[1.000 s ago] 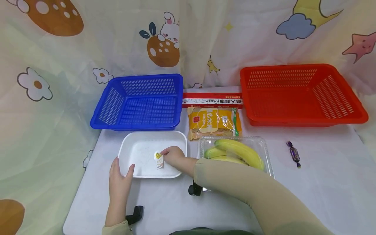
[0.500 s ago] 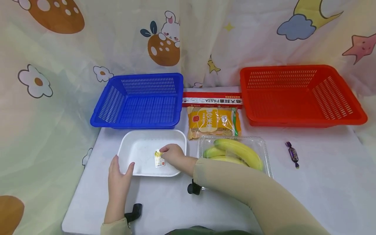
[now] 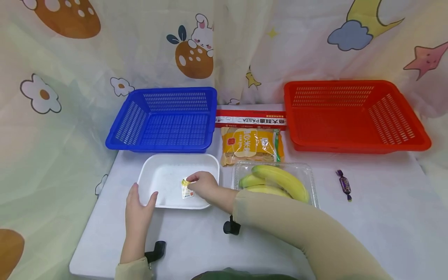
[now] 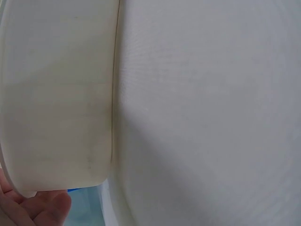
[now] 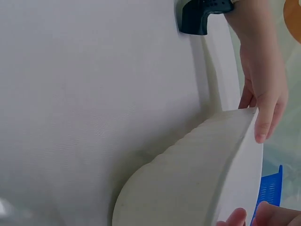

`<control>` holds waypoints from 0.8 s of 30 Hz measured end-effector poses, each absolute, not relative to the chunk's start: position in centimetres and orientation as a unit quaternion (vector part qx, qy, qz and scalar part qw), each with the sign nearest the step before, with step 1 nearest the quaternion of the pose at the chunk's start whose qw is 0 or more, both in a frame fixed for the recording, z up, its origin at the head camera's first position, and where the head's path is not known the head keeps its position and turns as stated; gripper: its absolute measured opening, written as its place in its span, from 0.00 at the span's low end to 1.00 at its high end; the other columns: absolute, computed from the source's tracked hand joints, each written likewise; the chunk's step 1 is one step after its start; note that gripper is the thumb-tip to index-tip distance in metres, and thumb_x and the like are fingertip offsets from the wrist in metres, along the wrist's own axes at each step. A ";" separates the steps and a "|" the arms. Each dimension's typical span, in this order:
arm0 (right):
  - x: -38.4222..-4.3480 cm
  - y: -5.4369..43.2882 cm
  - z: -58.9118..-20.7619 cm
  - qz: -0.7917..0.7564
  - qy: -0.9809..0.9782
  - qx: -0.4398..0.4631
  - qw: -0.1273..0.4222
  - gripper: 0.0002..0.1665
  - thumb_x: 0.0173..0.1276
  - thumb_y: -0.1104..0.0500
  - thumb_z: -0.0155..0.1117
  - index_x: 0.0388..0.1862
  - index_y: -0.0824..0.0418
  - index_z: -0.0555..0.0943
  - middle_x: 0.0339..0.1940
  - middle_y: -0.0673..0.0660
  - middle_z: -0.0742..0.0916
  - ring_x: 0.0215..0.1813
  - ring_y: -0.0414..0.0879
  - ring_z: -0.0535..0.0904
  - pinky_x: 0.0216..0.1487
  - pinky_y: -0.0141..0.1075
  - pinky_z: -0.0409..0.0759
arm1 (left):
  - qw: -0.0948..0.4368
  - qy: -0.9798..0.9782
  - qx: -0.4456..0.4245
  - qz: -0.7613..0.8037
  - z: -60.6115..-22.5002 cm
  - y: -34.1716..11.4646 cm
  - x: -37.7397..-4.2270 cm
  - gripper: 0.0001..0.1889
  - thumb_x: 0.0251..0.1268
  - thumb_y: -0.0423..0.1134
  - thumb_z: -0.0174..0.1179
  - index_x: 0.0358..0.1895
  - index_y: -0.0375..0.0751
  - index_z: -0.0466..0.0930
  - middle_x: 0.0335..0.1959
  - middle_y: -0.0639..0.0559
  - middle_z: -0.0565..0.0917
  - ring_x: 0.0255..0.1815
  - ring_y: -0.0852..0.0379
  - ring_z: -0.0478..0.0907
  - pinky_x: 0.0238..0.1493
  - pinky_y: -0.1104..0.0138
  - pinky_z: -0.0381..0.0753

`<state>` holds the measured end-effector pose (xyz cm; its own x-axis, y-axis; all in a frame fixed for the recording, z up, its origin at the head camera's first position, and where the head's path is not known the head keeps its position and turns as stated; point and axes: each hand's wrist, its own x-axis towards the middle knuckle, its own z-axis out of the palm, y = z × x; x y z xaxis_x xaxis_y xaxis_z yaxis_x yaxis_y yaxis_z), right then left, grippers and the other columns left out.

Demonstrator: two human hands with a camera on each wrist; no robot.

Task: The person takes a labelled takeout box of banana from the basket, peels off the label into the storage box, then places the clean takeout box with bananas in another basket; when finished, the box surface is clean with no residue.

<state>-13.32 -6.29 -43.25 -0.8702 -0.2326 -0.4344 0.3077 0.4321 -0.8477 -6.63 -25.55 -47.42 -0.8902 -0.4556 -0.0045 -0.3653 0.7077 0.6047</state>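
Note:
In the head view a white plastic tray point(image 3: 159, 200) lies on the table, nearest the person on the left. My left hand point(image 3: 138, 216) holds its near left corner, thumb over the rim and fingers along the outer wall; the right wrist view shows this grip point(image 5: 263, 89) too. Over the tray floor, my right hand point(image 3: 203, 186) pinches the top of a small white card point(image 3: 187, 191) printed with yellow bananas. Whether the card touches the floor of the tray, I cannot tell. Only fingertips of the right hand point(image 5: 277, 216) appear at the bottom of its wrist view.
Behind the tray stands a blue basket point(image 3: 120, 146); a red basket point(image 3: 353, 149) is at the back right. Between them lie a red pasta pack point(image 3: 250, 119) and a yellow noodle bag point(image 3: 252, 146). Bananas point(image 3: 283, 181) fill a clear box point(image 3: 311, 175) under my right forearm. A wrapped candy point(image 3: 344, 185) lies right.
The card, tilted a second ago, now stands straighter and faces the camera more, still pinched in my right hand. My left hand keeps its place at the tray corner. The head view shifts slightly.

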 end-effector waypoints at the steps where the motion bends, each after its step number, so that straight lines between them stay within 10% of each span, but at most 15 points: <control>1: -13.2 -6.1 -43.2 -0.532 0.808 0.020 0.252 0.12 0.54 0.66 0.63 0.40 0.61 0.83 0.40 0.54 0.85 0.40 0.41 0.77 0.37 0.27 0.74 | 0.072 -0.921 0.224 -0.311 -47.4 -25.5 -6.6 0.42 0.60 0.49 0.55 0.70 0.32 0.45 0.69 0.32 0.52 0.69 0.35 0.51 0.64 0.43 0.56; 24: -12.0 2.2 -38.7 -0.593 0.765 -0.034 0.249 0.19 0.62 0.60 0.60 0.53 0.56 0.77 0.51 0.54 0.83 0.51 0.45 0.79 0.55 0.38 0.76 | 0.129 -0.927 0.146 -0.320 -44.2 -21.9 -6.8 0.34 0.57 0.44 0.59 0.66 0.34 0.59 0.74 0.42 0.41 0.72 0.37 0.44 0.62 0.39 0.56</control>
<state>-11.95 2.24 -38.68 -0.8740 -0.3465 -0.3406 0.2437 0.2939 -0.9242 -6.83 -21.93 -44.16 -0.9236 -0.3543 0.1462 -0.1888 0.7526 0.6309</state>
